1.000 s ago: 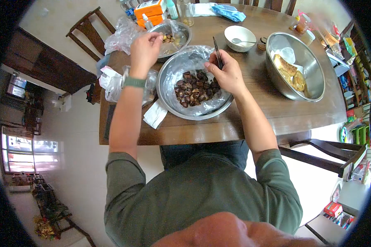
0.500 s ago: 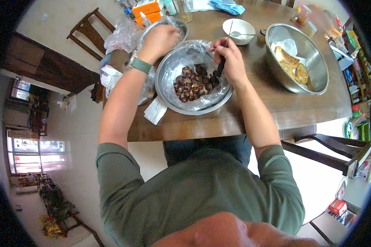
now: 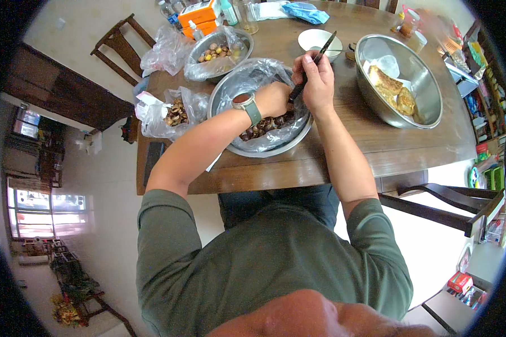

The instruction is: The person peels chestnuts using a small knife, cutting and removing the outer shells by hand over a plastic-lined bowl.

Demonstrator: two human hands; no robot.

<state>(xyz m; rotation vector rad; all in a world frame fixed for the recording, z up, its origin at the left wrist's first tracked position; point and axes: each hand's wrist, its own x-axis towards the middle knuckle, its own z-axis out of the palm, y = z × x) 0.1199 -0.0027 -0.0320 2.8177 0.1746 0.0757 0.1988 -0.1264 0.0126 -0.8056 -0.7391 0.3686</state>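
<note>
A steel basin (image 3: 226,147) lined with clear plastic holds dark brown chestnuts (image 3: 258,128). My left hand (image 3: 274,100), with a watch on its wrist, reaches over the basin's right part; its fingers are bent down at the chestnuts, and what they hold is hidden. My right hand (image 3: 316,84) is closed on a dark knife (image 3: 301,85), just right of the left hand and over the basin's right rim. Behind to the left, a smaller plastic-lined bowl (image 3: 244,70) contains peeled, yellowish chestnuts (image 3: 215,52).
An open plastic bag (image 3: 194,104) of shells lies left of the basin, near a dark flat object (image 3: 153,160). At the right a large steel bowl (image 3: 433,106) holds yellow food. A white bowl (image 3: 315,39), orange boxes (image 3: 199,14) and bottles stand farther back.
My left hand has moved from the smaller bowl down and right to the basin, uncovering the peeled chestnuts. The knife in my right hand now tilts up to the right.
</note>
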